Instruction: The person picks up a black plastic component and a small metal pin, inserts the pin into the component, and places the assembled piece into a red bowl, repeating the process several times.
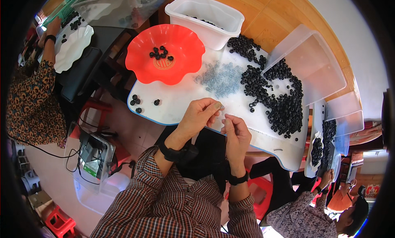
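Over the near edge of the white table (173,110), my left hand (201,114) pinches a small clear piece between thumb and forefinger. Close beside it, my right hand (237,135) has its fingertips pressed together; what they hold is too small to make out. A loose patch of small clear pieces (220,78) lies just beyond my hands. To the right spreads a large heap of small black round parts (284,108). A red wavy-rimmed bowl (187,48) at the left holds several more black parts, and a few black parts (136,100) sit near the table's left corner.
A white tub (228,38) stands behind the bowl. On its side, a clear plastic bin (317,65) opens toward the heap. Co-workers sit at left (37,102) and lower right (304,215). Beside a red stool (92,114) is a clear box with cables (96,153).
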The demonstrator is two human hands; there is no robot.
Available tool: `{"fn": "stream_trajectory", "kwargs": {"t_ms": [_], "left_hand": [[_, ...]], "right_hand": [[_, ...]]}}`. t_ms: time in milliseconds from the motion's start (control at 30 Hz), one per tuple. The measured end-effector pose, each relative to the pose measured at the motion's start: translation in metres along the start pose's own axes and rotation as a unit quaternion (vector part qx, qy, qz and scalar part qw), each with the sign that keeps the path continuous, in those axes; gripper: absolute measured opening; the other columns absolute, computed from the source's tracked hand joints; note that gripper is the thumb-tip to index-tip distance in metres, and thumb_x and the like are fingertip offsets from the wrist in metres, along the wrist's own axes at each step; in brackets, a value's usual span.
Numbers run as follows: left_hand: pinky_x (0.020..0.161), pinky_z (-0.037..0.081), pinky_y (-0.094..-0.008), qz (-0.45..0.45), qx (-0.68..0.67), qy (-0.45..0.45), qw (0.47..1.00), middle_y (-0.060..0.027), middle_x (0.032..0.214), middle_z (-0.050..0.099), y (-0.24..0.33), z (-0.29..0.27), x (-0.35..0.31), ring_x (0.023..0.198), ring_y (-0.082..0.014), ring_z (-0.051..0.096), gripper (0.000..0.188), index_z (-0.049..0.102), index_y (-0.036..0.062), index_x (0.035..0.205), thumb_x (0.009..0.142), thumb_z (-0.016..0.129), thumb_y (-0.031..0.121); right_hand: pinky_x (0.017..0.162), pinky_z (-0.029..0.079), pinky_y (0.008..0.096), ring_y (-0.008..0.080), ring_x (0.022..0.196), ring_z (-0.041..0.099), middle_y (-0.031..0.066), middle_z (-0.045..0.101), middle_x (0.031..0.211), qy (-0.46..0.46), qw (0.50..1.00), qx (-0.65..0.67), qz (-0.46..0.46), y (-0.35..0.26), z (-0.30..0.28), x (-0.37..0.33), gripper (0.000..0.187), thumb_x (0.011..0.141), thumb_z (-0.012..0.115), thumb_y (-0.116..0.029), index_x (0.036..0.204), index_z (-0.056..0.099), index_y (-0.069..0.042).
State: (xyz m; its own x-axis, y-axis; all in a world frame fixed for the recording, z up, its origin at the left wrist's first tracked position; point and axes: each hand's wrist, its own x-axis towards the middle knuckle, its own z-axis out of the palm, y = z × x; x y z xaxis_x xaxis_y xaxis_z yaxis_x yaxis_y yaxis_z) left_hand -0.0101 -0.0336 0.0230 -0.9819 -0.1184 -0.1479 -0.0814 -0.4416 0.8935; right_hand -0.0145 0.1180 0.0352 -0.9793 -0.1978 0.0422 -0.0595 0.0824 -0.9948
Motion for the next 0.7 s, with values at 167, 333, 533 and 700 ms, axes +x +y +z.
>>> {"fn": "stream_trajectory", "kwargs": {"t_ms": [167, 333, 533, 700], "left_hand": [[0.049, 0.043, -0.0182, 0.003, 0.006, -0.03, 1.0, 0.0021, 0.072, 0.058, -0.005, -0.001, -0.003, 0.058, -0.0035, 0.051, 0.024, 0.065, 0.0005, 0.094, 0.098, 0.056, 0.022], [0.05, 0.044, -0.0185, 0.01, 0.052, -0.037, 0.998, 0.0017, 0.073, 0.058, -0.008, 0.001, -0.004, 0.059, -0.0037, 0.052, 0.022, 0.065, -0.0004, 0.096, 0.098, 0.056, 0.02], [0.049, 0.044, -0.0197, 0.067, 0.125, 0.0, 0.99, -0.0012, 0.074, 0.059, -0.011, 0.012, -0.008, 0.058, -0.0057, 0.054, 0.02, 0.065, -0.0018, 0.095, 0.096, 0.058, 0.016], [0.051, 0.044, -0.0223, 0.161, 0.218, 0.036, 0.962, -0.0044, 0.073, 0.059, -0.018, 0.016, -0.007, 0.057, -0.0074, 0.054, 0.018, 0.064, -0.0032, 0.093, 0.095, 0.059, 0.014]], "right_hand": [[0.063, 0.047, 0.0193, 0.0046, 0.07, 0.054, 0.0014, 0.062, 0.084, 0.018, 0.998, 0.052, -0.017, 0.0, 0.007, 0.007, 0.017, 0.096, 0.059, -0.012, 0.107, 0.064, 0.0], [0.062, 0.045, 0.0191, 0.0045, 0.07, 0.053, 0.0015, 0.062, 0.084, 0.035, 0.998, 0.044, -0.02, 0.003, 0.007, 0.008, 0.014, 0.095, 0.061, -0.01, 0.104, 0.064, 0.0], [0.06, 0.042, 0.0191, 0.0049, 0.068, 0.05, -0.0004, 0.059, 0.082, 0.042, 0.997, 0.017, -0.062, 0.013, 0.002, 0.009, 0.008, 0.091, 0.065, -0.005, 0.097, 0.064, 0.0], [0.061, 0.043, 0.0199, 0.006, 0.069, 0.051, 0.0005, 0.059, 0.083, 0.049, 0.997, -0.016, -0.065, 0.016, 0.0, 0.007, 0.006, 0.09, 0.066, -0.004, 0.093, 0.062, 0.0]]}}
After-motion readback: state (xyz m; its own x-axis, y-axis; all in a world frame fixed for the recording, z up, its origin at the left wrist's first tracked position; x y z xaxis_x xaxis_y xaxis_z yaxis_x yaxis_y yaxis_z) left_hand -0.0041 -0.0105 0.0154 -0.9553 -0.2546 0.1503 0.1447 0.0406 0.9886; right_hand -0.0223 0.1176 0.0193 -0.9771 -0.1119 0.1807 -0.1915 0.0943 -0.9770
